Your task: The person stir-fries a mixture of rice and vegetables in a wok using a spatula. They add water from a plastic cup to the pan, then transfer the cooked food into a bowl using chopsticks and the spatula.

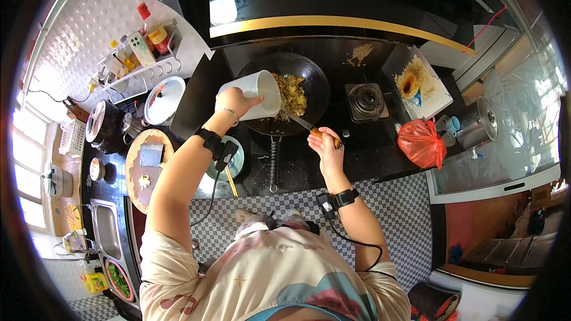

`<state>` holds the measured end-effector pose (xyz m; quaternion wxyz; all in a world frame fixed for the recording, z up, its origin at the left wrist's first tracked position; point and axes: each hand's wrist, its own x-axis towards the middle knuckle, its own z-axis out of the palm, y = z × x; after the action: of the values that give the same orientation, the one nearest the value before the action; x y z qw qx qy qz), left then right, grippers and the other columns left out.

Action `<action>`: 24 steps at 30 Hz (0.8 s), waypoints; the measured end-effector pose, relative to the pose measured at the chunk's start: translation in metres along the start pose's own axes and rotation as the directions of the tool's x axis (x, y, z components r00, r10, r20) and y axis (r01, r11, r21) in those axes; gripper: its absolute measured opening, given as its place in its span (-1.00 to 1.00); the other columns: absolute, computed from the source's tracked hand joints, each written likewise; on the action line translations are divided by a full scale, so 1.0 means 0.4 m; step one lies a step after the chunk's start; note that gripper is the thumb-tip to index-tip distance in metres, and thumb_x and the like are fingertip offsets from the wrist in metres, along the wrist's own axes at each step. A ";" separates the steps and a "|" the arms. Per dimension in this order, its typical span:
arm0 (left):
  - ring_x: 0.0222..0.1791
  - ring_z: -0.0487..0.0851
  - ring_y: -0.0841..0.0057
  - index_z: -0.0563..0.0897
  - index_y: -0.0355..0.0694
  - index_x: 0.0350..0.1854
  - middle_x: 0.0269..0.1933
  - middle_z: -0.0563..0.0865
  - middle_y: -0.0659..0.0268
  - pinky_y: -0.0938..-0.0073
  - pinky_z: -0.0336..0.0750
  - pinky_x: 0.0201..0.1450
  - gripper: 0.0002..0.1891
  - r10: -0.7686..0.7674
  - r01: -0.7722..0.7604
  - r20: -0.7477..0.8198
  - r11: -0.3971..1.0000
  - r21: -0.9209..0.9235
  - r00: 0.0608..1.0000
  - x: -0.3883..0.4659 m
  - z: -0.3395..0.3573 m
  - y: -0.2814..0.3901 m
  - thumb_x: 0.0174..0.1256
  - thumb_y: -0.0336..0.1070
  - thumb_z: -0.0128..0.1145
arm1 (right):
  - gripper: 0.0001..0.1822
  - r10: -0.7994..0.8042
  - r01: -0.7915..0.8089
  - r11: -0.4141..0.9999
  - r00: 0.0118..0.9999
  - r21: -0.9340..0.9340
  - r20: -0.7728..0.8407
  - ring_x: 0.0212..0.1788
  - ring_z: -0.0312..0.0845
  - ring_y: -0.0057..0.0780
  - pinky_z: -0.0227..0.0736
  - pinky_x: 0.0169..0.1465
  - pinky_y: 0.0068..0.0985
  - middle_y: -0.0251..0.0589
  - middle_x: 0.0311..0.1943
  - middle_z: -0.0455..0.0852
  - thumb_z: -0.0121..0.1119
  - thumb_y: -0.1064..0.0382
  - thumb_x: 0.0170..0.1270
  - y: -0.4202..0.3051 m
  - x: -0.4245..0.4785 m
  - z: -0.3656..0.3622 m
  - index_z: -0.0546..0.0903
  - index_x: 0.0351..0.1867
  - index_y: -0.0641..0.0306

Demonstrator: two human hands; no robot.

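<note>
My left hand point(238, 103) grips a translucent plastic container point(267, 89), tilted on its side over the left part of a black wok point(317, 78). Chopped, browned food point(292, 93) lies in the wok, partly hidden behind the container's rim. In my right hand point(329, 149) is the wooden handle of a spatula point(317, 133); its metal blade reaches into the food near the container's mouth. The wok's dark ribbed handle point(274, 160) points towards me. Below my left wrist stands a pale green bowl point(241, 160) with wooden chopsticks point(231, 180) resting at it.
Right of the wok is a bare gas burner point(366, 101), then a red plastic bag point(421, 142) and a steel pot point(479, 125). At left, a cleaver point(151, 154) lies on a round chopping board point(138, 183), near a lidded white pan point(165, 98). A wall rack point(142, 69) holds bottles.
</note>
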<state>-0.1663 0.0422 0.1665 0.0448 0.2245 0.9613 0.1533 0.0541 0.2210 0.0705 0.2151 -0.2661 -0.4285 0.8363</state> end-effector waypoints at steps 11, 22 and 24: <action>-0.38 0.70 0.15 0.70 -0.41 -0.51 -0.45 0.71 0.00 0.29 0.57 -0.23 -0.21 -0.105 0.105 -0.018 0.994 0.003 0.994 0.002 -0.028 -0.017 -0.09 0.47 0.20 | -0.74 -0.023 0.023 1.000 0.999 -0.002 -0.044 -0.22 0.72 -0.27 0.65 -0.11 -0.40 -0.01 -0.22 0.70 0.03 0.23 0.37 -0.015 -0.018 -0.053 0.55 -0.05 0.35; -0.34 0.74 0.20 0.71 -0.46 -0.31 -0.39 0.74 -0.03 0.35 0.58 -0.23 -0.20 -0.191 0.182 -0.038 0.969 -0.168 0.981 -0.032 -0.055 -0.073 -0.06 0.42 0.21 | -0.81 -0.442 0.603 0.604 0.797 -0.521 0.411 -0.23 0.69 -0.37 0.55 -0.13 -0.52 -0.13 -0.23 0.72 0.18 0.41 0.22 -0.076 0.000 -0.050 0.62 -0.13 0.32; -0.35 0.74 0.20 0.71 -0.46 -0.31 -0.39 0.74 -0.03 0.35 0.58 -0.23 -0.20 -0.198 0.188 -0.035 0.964 -0.189 0.980 -0.044 -0.058 -0.078 -0.06 0.42 0.21 | -0.77 -0.454 0.756 0.357 0.654 -0.549 0.605 -0.20 0.67 -0.18 0.55 -0.12 -0.42 -0.03 -0.15 0.68 0.20 0.43 0.16 -0.103 -0.001 -0.039 0.61 -0.12 0.23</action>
<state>-0.1669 0.0015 0.1790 0.0541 0.1206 0.9611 0.2425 0.0696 0.2527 0.0971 0.2981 0.0044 -0.8378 0.4574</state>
